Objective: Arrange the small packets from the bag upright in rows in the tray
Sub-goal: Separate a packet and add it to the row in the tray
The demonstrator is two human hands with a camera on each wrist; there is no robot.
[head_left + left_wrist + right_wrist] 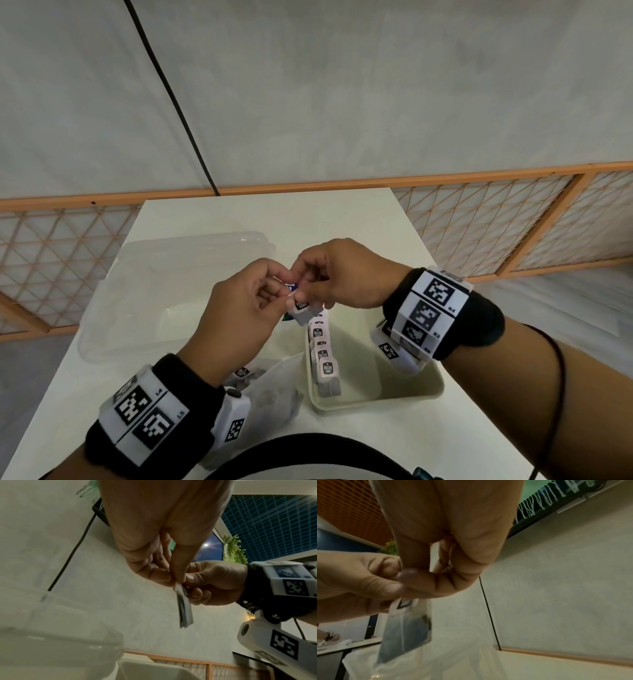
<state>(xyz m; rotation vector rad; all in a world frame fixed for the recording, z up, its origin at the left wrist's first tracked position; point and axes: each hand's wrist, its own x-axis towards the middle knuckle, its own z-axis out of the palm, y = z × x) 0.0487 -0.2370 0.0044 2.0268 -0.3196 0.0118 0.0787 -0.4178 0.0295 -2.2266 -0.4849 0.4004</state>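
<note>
Hanging from both hands' fingers (274,274), a thin white packet (301,310) with dark label.

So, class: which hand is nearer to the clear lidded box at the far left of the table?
Left. The left hand is raised just in front of the clear box; the right hand is farther right, above the tray.

Small white packet (302,310) w/ dark label, held in air above cream tray (407,383). Row of same packets (323,356) stands upright along tray's left wall. Clear bag (274,387) lies left of tray, more packets inside.
</note>
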